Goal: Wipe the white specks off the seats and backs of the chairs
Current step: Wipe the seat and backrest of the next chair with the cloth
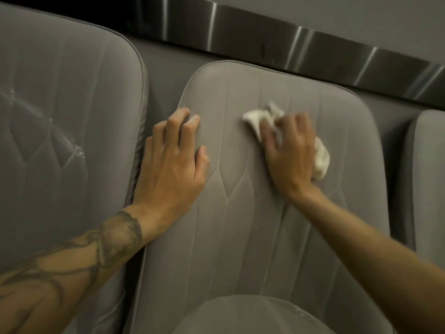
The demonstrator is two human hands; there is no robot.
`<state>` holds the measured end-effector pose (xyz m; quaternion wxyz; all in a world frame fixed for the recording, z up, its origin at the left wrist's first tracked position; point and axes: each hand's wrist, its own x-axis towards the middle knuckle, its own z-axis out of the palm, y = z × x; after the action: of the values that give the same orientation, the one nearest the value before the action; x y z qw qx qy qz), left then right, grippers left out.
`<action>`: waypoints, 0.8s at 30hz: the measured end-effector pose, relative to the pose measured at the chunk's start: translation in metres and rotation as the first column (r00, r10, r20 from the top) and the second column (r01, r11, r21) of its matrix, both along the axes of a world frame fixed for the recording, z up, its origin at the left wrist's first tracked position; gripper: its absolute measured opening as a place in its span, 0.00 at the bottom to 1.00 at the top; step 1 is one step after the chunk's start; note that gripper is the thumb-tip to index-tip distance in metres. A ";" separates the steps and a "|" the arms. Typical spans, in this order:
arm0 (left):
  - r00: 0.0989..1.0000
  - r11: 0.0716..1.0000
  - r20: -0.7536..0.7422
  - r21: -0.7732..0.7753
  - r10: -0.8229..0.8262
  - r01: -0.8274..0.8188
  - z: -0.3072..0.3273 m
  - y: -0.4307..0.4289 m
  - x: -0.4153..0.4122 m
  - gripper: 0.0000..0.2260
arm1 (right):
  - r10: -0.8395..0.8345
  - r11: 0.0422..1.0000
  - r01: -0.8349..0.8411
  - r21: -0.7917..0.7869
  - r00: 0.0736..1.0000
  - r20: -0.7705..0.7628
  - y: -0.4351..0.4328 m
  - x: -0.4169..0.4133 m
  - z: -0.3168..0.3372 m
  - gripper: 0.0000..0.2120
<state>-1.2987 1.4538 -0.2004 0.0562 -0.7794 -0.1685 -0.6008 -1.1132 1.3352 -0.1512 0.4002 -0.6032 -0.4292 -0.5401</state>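
Grey wall panelling with a brushed metal strip (313,44) is running behind a row of grey upholstered chairs. On the upper part of the middle chair back (240,225), the right hand (289,150) is pressing a crumpled white cloth (252,118) against the fabric. Its grip is bending down over the wad. Cloth ends are sticking out past the fingertips toward the upper left and past the outer edge of the hand on the right. This hand is blurring slightly (probably mid-stroke). The left hand (171,165) is resting near the left edge of the same back, fingers arched with their tips on the upholstery. It is holding nothing and is apparently bracing the chair.

The plainest white specks (77,148) are lying on the left chair (60,68), smeared in streaks across its quilted back. They are sitting well to the left of the cloth and beyond the bracing hand. The cloth hand is therefore the farther of the two from them. Reaching them is likely calling for a swap of cloth or a shift of the body leftward. A fainter scatter is showing on the seat (240,314) at the bottom of the view, below the cloth. Around the cloth itself the fabric is looking nearly clean, though pale stitching is making that hard to judge.
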 end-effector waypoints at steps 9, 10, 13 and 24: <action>1.000 1.000 0.006 0.009 0.005 -0.005 0.000 0.001 -0.001 0.22 | 0.021 0.996 -0.016 -0.084 0.998 0.066 0.014 -0.024 -0.015 0.14; 1.000 1.000 0.007 0.009 0.000 0.000 0.000 0.001 0.000 0.22 | 0.044 0.989 -0.030 -0.146 0.995 0.092 0.008 -0.025 -0.029 0.14; 1.000 1.000 -0.001 -0.001 -0.002 0.002 0.001 -0.001 0.000 0.22 | 0.022 0.985 -0.003 -0.171 0.994 0.107 -0.001 -0.013 -0.002 0.15; 0.999 0.999 -0.004 0.007 0.032 -0.032 -0.001 0.000 0.001 0.21 | 0.181 0.940 -0.137 -0.313 0.976 0.119 -0.007 -0.033 -0.116 0.07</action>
<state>-1.2979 1.4542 -0.2017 0.0688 -0.7777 -0.1789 -0.5987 -1.1464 1.3278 -0.2676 0.3130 -0.5795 -0.5824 -0.4765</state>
